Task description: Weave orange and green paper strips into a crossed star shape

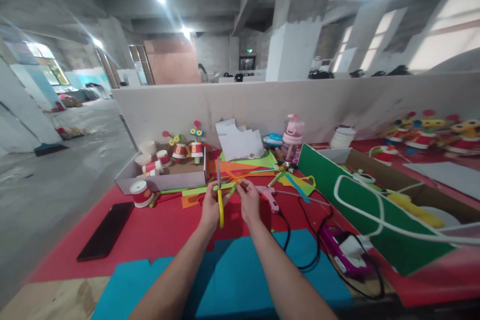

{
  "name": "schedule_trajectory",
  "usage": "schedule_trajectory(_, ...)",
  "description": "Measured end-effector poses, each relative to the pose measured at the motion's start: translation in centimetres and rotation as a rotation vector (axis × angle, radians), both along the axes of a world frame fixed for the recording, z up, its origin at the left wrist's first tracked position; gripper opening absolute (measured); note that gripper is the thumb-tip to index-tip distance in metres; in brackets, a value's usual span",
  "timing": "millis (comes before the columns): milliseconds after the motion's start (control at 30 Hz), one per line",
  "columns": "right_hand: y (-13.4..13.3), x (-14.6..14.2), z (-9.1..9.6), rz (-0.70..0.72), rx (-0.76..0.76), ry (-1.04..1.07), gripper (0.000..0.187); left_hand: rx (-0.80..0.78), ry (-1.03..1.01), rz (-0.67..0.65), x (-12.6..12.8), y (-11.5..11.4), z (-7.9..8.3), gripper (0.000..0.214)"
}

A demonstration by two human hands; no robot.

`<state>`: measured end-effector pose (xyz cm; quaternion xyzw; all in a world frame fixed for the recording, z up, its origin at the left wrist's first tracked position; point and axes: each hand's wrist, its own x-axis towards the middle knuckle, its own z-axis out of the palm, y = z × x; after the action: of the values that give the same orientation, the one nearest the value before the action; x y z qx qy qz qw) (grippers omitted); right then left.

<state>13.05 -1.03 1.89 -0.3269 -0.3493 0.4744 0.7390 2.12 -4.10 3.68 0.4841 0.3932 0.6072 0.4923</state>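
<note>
My left hand (210, 206) is closed round yellow-handled scissors (219, 195) whose blades point up and away. My right hand (248, 199) pinches a thin green strip (233, 189) just right of the blades. Both hands hover over the red table cover (157, 230), with a blue foam sheet (232, 270) under my forearms. A pink glue gun (268, 195) lies just right of my right hand, its black cord trailing toward me.
A black phone (107, 230) lies at the left. A cardboard box (161, 172) holds red paper-cup figures. Coloured paper sheets (247, 167), a pink bottle (293, 137), a green bag with white handles (360, 205) and a purple power strip (343, 252) surround the hands.
</note>
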Motion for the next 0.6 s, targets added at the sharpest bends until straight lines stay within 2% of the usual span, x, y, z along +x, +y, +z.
schedule_trajectory(133,-0.47,-0.49,0.3,0.077,-0.018,0.023,0.028,0.026,0.0,0.065,-0.21,0.16,-0.69,0.056)
schedule_trajectory(267,-0.84,-0.47,0.52,0.175,-0.095,0.07,0.035,0.021,0.017,0.1,-0.49,0.16,-0.61,0.053)
schedule_trajectory(433,-0.91,0.02,0.55,0.166,-0.144,-0.014,0.037,0.041,0.104,0.129,-0.49,0.06,-0.38,0.05)
schedule_trajectory(600,-0.81,0.02,0.4,0.21,-0.135,0.033,0.037,0.043,0.096,0.153,-0.2,0.12,-0.32,0.049)
